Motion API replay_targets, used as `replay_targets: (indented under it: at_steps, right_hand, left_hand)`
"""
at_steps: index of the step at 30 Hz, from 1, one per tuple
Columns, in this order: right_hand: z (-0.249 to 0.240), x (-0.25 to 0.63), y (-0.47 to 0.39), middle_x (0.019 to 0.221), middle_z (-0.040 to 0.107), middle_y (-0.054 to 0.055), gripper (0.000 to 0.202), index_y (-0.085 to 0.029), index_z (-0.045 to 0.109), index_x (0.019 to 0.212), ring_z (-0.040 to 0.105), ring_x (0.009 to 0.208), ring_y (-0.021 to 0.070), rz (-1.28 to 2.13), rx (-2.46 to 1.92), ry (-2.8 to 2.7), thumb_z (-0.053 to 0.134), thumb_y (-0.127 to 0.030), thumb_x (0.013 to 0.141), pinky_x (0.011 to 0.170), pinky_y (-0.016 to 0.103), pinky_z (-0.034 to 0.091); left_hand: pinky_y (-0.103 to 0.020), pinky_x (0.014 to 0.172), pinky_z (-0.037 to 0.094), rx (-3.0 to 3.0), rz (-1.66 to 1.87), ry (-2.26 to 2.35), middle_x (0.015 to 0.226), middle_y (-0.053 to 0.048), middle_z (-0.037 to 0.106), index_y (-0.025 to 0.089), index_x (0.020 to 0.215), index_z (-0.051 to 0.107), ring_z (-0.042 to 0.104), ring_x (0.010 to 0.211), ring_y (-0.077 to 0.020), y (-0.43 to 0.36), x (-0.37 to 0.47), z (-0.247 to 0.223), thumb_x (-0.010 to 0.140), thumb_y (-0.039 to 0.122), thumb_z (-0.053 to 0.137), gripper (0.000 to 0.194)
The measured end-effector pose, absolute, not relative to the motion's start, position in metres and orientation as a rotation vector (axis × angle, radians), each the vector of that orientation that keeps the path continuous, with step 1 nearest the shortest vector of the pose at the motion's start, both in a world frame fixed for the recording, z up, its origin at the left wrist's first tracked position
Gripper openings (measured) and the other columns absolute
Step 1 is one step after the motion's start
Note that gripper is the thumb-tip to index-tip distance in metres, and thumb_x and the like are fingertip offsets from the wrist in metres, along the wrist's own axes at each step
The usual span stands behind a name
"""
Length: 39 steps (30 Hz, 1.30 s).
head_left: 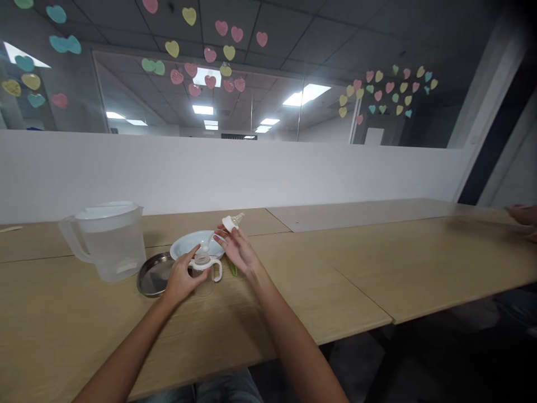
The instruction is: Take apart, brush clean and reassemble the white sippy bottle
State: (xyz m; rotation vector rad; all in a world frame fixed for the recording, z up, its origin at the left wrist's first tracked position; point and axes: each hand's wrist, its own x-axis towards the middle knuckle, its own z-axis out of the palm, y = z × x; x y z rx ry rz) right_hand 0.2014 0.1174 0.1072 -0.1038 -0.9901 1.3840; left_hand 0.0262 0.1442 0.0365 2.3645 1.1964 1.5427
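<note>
Because the things sit close together on one stretch of the bench point(314, 274), a careless sweep of an arm could upset several at once. The clear pitcher point(115, 243), tallest of them, would likely make the worst spill if knocked, though I cannot tell how much it holds. Next to it, the pale blue bowl point(178, 244) lies right behind the hands, so a dropped part could land in it; the shallow metal dish point(153, 274) beside it could be nudged by the left wrist.

The hands are apart. The left hand point(183, 280) is clamped around the neck of the clear, two-handled bottle point(205, 286), which appears to stand upright on the bench in front of the bowl; a loose grip there might let it tip. The right hand point(240, 249) pinches the teat point(235, 219) by its white collar, raised above and right of the bottle. That hold looks light, so the teat could slip or be soiled by fingers. A small pale piece point(205, 246) shows just above the bottle's mouth and might snag; what it joins is unclear.

No brand or writing is readable: not on the pitcher, the bottle or the heart-shaped notes point(189, 16).
</note>
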Motion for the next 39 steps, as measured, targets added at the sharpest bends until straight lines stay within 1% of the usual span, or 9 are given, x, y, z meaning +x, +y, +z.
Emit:
replay_targets:
  at_steps: [5,11,14,16,22,28,31,35,39]
  right_hand:
    - [0.104,0.204,0.122,0.099,0.064,0.003,0.030,-0.020,0.061,0.091,0.058,0.098,0.0172,1.365,-0.102,-0.966,0.075,-0.035,0.068,0.102,0.038,0.039]
    - [0.091,0.196,0.134,0.101,0.064,0.007,0.034,-0.020,0.058,0.091,0.057,0.104,0.0216,1.297,-0.320,-0.998,0.071,-0.042,0.070,0.097,0.039,0.042]
    - [0.085,0.195,0.139,0.106,0.063,0.008,0.037,-0.020,0.056,0.091,0.055,0.108,0.0219,1.316,-0.362,-0.998,0.073,-0.043,0.066,0.097,0.038,0.042]
    - [0.082,0.196,0.142,0.107,0.062,0.009,0.037,-0.020,0.055,0.091,0.055,0.109,0.0210,1.344,-0.385,-1.003,0.071,-0.044,0.067,0.097,0.037,0.041]
    - [0.078,0.197,0.147,0.095,0.063,0.008,0.032,-0.018,0.058,0.091,0.057,0.101,0.0183,1.451,-0.446,-0.953,0.065,-0.044,0.074,0.096,0.033,0.042]
    - [0.078,0.201,0.149,0.092,0.062,0.009,0.040,-0.017,0.057,0.097,0.060,0.091,0.0178,1.530,-0.503,-1.038,0.060,-0.051,0.078,0.092,0.035,0.045]
    - [0.077,0.203,0.153,0.095,0.063,0.009,0.041,-0.017,0.056,0.096,0.060,0.090,0.0175,1.472,-0.546,-1.100,0.060,-0.053,0.077,0.089,0.034,0.046]
    - [0.074,0.203,0.157,0.102,0.062,0.007,0.041,-0.018,0.058,0.095,0.058,0.095,0.0166,1.335,-0.552,-1.146,0.064,-0.053,0.073,0.089,0.030,0.044]
    - [0.071,0.200,0.158,0.095,0.063,0.006,0.046,-0.017,0.059,0.092,0.058,0.087,0.0173,1.109,-0.711,-1.242,0.063,-0.057,0.069,0.081,0.030,0.045]
  left_hand:
    - [-0.037,0.089,0.045,2.338,1.531,1.206,0.104,-0.009,0.066,0.014,0.126,0.052,0.061,0.095,-0.0231,0.145,0.026,0.037,0.071,0.049,0.060,0.066]
    - [-0.036,0.091,0.044,2.318,1.504,1.186,0.109,-0.010,0.064,0.014,0.127,0.051,0.060,0.098,-0.0228,0.144,0.027,0.038,0.072,0.047,0.060,0.065]
    - [-0.037,0.091,0.044,2.319,1.500,1.175,0.108,-0.010,0.065,0.015,0.127,0.051,0.059,0.097,-0.0222,0.142,0.027,0.039,0.072,0.046,0.060,0.064]
    - [-0.037,0.092,0.043,2.318,1.489,1.178,0.109,-0.010,0.064,0.014,0.128,0.050,0.059,0.098,-0.0219,0.142,0.027,0.039,0.072,0.047,0.060,0.065]
    - [-0.037,0.090,0.044,2.353,1.504,1.170,0.107,-0.009,0.064,0.013,0.127,0.050,0.059,0.095,-0.0211,0.141,0.027,0.039,0.073,0.047,0.060,0.064]
    - [-0.037,0.091,0.044,2.379,1.514,1.165,0.108,-0.010,0.064,0.014,0.126,0.051,0.059,0.097,-0.0223,0.141,0.027,0.040,0.073,0.046,0.060,0.063]
    - [-0.037,0.091,0.044,2.388,1.493,1.174,0.107,-0.010,0.064,0.016,0.127,0.050,0.059,0.097,-0.0224,0.140,0.028,0.040,0.074,0.046,0.059,0.062]
    - [-0.037,0.091,0.043,2.418,1.477,1.167,0.108,-0.010,0.063,0.017,0.126,0.051,0.058,0.098,-0.0225,0.138,0.028,0.041,0.075,0.045,0.060,0.059]
    - [-0.037,0.091,0.043,2.417,1.469,1.185,0.110,-0.010,0.062,0.019,0.127,0.050,0.057,0.100,-0.0230,0.136,0.027,0.042,0.074,0.046,0.061,0.060]
